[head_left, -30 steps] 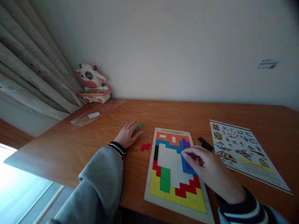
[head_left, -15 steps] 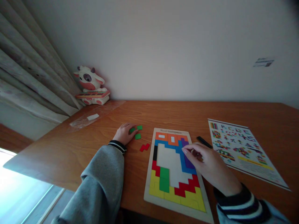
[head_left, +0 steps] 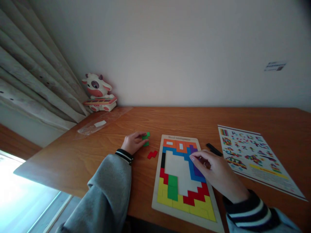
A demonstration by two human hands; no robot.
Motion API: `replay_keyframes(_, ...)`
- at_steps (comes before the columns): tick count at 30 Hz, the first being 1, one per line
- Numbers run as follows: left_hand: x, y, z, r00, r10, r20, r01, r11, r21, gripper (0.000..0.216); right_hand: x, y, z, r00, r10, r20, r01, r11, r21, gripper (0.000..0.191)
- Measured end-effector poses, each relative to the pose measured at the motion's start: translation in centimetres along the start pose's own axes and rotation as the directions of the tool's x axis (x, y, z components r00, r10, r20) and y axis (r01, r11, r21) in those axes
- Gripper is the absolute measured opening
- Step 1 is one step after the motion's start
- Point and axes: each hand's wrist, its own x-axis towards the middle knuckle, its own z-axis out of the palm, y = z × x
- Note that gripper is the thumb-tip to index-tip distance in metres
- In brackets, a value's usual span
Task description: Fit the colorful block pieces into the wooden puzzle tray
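Observation:
My left hand (head_left: 134, 142) rests on the table with thumb and fingers closed around a green puzzle piece (head_left: 145, 138). Green squares show at its fingertips, partly covered. Just below lies a loose red zigzag piece (head_left: 152, 154). The wooden puzzle board (head_left: 180, 174) holds orange, blue, purple, black, red, green and yellow pieces around a bare pale middle. Over the board's right side hovers my right hand (head_left: 213, 168), thumb and forefinger pinched together above the blue and purple pieces. Whether anything is between those fingertips is hidden.
A printed pattern sheet (head_left: 257, 158) lies at the right, with a black strip (head_left: 213, 149) beside its left edge. Clear plastic wrap (head_left: 91, 130) sits at the left. A toy cow with a keyboard (head_left: 99, 94) stands by the curtain (head_left: 36, 71).
My left hand has moved slightly right, bringing its green piece against the other green squares. My right hand holds the same pinch over the board. The whole view has shifted slightly.

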Motion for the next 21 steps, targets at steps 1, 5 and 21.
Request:
replay_keyframes(1, -0.2, 1.2, 0.3, 1.0, 0.026, 0.013, -0.026, 0.999, -0.022, 0.038, 0.0, -0.2, 0.0, 1.0, -0.006, 0.003, 0.006, 1.0, 0.0, 0.024)
replay_keyframes(5, -1.0, 5.7, 1.8, 0.939, 0.314, 0.142, -0.272, 0.928, -0.254, 0.031, 0.1, -0.8, 0.1, 1.0, -0.027, -0.002, 0.027, 1.0, 0.004, 0.022)
replay_keyframes(21, -2.0, 8.7, 2.5, 0.764, 0.599, 0.241, -0.512, 0.789, -0.339, 0.019, 0.2, -0.2, 0.1, 1.0, -0.027, -0.007, 0.027, 0.999, -0.034, 0.021)
